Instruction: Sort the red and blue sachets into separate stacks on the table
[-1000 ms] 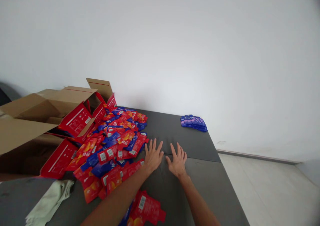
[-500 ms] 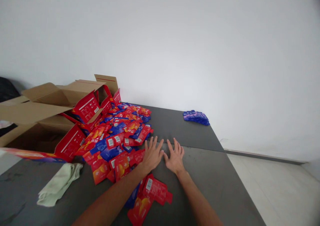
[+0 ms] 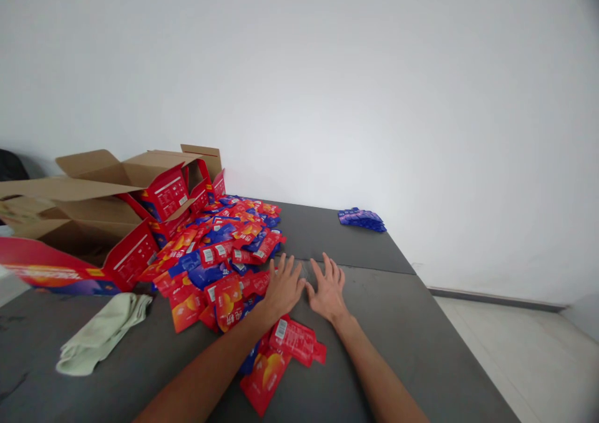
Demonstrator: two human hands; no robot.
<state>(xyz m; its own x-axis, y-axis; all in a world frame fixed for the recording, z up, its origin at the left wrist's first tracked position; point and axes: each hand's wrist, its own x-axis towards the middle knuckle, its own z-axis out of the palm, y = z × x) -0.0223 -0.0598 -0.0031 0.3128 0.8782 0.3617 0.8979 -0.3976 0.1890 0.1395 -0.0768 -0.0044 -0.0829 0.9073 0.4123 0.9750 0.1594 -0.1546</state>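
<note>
Head view: left of the pile of red and blue pouches [image 3: 219,261] stand open cartons [image 3: 133,254], and a folded pale cloth [image 3: 100,335] lies at its near left. The pile itself spreads over the dark table [image 3: 397,329], some pouches reaching under the left forearm. At the pile's right edge is the left hand [image 3: 283,287], palm down, fingers spread and holding nothing; whether it touches the nearest pouches is unclear. Just right of it, farther from the pile, the right hand [image 3: 327,291] is likewise spread, with nothing in it. Well right of the pile, toward its far end, blue-purple pouches [image 3: 361,219] lie overlapped in a neat row. The step in hand seems a flat-handed one beside the pile, with no pouch grasped; taking one would call for the left fingers to shift left and close.
</note>
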